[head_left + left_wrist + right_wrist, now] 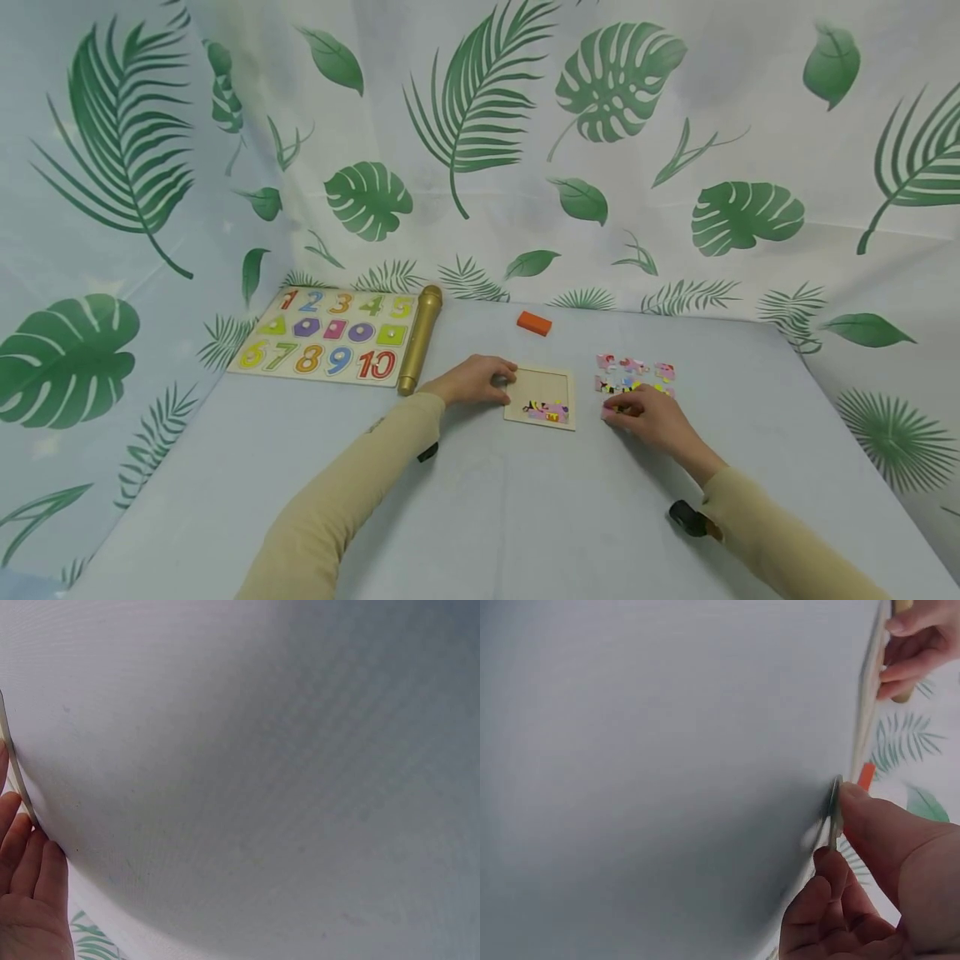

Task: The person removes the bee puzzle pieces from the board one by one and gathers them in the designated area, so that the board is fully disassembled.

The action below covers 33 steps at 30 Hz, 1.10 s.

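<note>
A small square wooden puzzle tray (538, 383) lies flat on the table, with several joined pink, yellow and black pieces (551, 412) along its bottom edge. My left hand (472, 380) holds the tray by its left edge; in the left wrist view only the fingers (31, 862) and a sliver of the tray's rim show. Right of the tray, my right hand (654, 417) pinches a thin puzzle piece (836, 817) between thumb and fingers, close to the table. Loose puzzle pieces (632, 365) lie in rows just beyond that hand, which partly covers them.
An orange-red block (534, 323) sits behind the tray. At the back left lies a board of numbers and shapes (322, 335), with a gold microphone-like stick (421, 340) along its right side. A leaf-printed cloth (480, 200) hangs behind the table.
</note>
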### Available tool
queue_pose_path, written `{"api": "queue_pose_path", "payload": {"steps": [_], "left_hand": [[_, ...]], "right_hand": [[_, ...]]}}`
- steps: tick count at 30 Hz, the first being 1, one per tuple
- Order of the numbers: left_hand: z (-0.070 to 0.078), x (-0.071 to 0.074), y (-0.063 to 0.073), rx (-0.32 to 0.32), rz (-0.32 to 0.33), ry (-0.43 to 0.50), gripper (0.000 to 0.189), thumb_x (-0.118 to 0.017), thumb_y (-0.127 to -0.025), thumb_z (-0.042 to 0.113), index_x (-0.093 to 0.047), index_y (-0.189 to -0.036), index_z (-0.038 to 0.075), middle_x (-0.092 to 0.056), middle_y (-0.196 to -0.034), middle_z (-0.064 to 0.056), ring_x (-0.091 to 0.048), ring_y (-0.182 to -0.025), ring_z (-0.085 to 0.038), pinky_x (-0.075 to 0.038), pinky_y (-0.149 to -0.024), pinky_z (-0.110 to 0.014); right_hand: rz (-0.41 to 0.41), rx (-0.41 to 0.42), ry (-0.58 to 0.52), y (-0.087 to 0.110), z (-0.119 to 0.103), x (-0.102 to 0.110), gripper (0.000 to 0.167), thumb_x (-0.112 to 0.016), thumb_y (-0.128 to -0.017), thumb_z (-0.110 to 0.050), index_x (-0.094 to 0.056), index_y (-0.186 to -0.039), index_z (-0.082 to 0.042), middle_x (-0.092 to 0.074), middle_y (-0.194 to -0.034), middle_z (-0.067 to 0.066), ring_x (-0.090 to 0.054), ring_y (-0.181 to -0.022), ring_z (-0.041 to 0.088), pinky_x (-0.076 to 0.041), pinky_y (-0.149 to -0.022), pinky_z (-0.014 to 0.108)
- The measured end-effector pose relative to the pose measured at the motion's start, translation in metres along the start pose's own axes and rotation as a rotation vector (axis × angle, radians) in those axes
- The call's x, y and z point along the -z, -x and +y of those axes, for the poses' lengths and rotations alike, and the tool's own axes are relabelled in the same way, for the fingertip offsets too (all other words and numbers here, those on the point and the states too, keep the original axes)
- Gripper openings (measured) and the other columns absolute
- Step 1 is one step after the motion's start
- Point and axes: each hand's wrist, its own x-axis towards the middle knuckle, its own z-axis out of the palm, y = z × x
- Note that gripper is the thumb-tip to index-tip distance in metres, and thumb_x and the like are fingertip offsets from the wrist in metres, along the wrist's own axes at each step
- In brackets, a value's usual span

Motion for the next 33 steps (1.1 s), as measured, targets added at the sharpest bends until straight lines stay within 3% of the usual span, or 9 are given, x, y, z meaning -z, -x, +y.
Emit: {"api": "queue_pose_path", "payload": {"steps": [6,16,33], "left_hand": [[-0.001,0.001,0.001,-0.005,0.005,0.003,0.043,-0.076,-0.087,0.020,-0.064,-0.126,0.005,-0.053,-0.142,-0.007,-0.046,-0.134,-0.021,-0.034,-0.113,-0.030],[0.001,0.002,0.000,-0.009,0.008,0.010,0.043,-0.075,-0.088,0.020,-0.064,-0.127,0.005,-0.053,-0.142,-0.007,-0.045,-0.134,-0.021,-0.033,-0.113,-0.030],[-0.001,0.002,0.001,-0.005,0.001,0.005,0.044,-0.075,-0.087,0.021,-0.064,-0.127,0.005,-0.053,-0.143,-0.007,-0.045,-0.134,-0.021,-0.033,-0.113,-0.030]], "right_hand": [[-0.010,0.044,0.004,-0.002,0.003,0.001,0.021,-0.074,-0.088,-0.021,-0.074,-0.105,-0.009,-0.056,-0.087,0.001,-0.056,-0.081,0.018,-0.046,-0.067,0.032],[-0.055,-0.030,-0.046,-0.012,-0.002,-0.001,0.025,-0.073,-0.089,-0.021,-0.071,-0.110,-0.008,-0.060,-0.096,0.005,-0.058,-0.086,0.022,-0.049,-0.072,0.033],[-0.063,-0.018,-0.045,-0.014,-0.002,-0.005,0.023,-0.071,-0.090,-0.017,-0.069,-0.110,-0.006,-0.057,-0.098,0.007,-0.055,-0.087,0.023,-0.048,-0.073,0.035]]}}
